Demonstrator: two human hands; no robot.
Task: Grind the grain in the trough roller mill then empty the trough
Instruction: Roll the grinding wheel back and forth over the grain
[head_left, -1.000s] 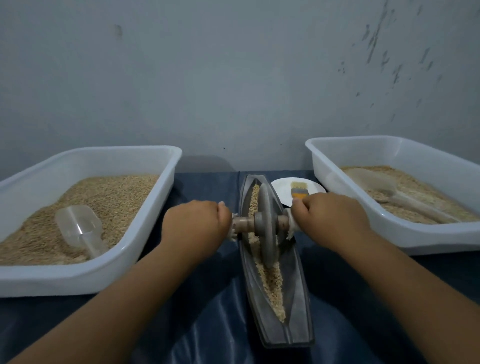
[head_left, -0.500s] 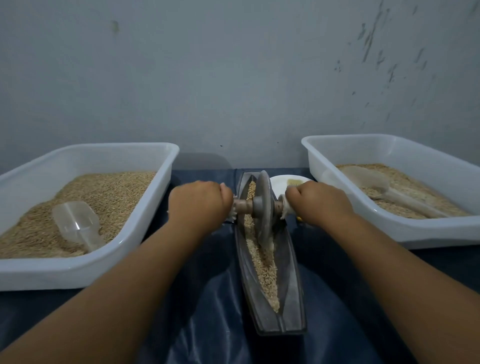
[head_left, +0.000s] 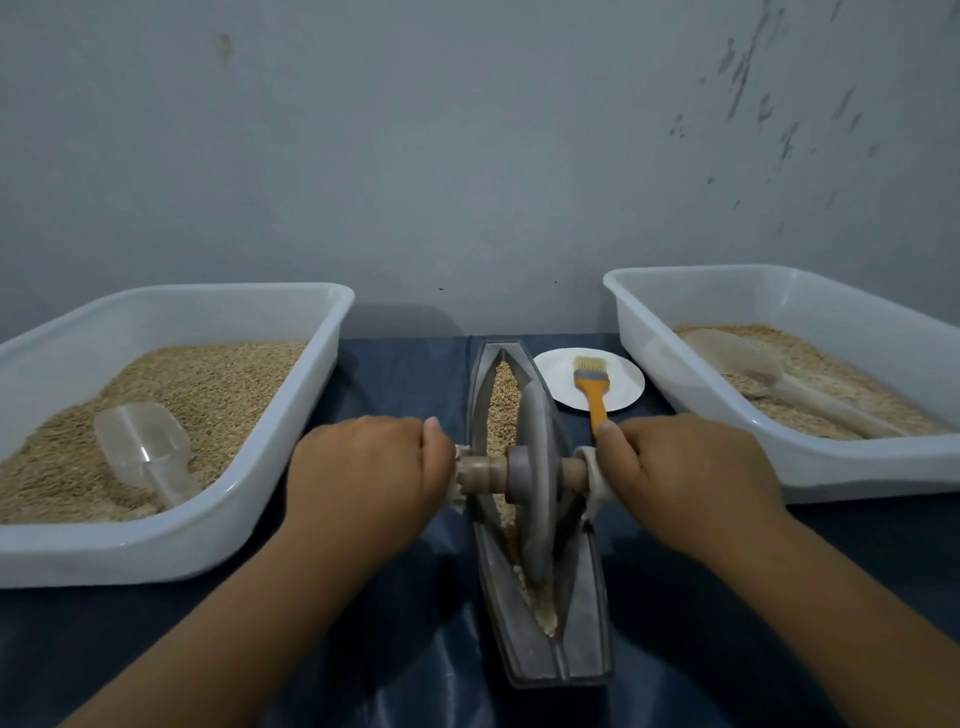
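Surroundings on the dark blue cloth (head_left: 779, 597): white plastic left tub (head_left: 208, 540) of tan grain with a clear scoop (head_left: 143, 452); right tub (head_left: 852, 473) of grain with a pale scoop (head_left: 753, 371); round white plate (head_left: 558, 382) bearing an orange-handled brush (head_left: 592, 387), its handle end hidden behind the right hand (head_left: 691, 478). Centre: long grey boat-shaped trough (head_left: 584, 623), grain (head_left: 504, 395) along its groove, with a grey disc roller (head_left: 535, 488) upright in it. Left hand (head_left: 369, 475) and right hand each closed in a fist round an axle end.

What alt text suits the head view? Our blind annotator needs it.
Two hands, left hand and right hand, grip the axle of a roller wheel standing in a grain-filled trough. White tubs of grain flank it; an orange brush lies on a plate.
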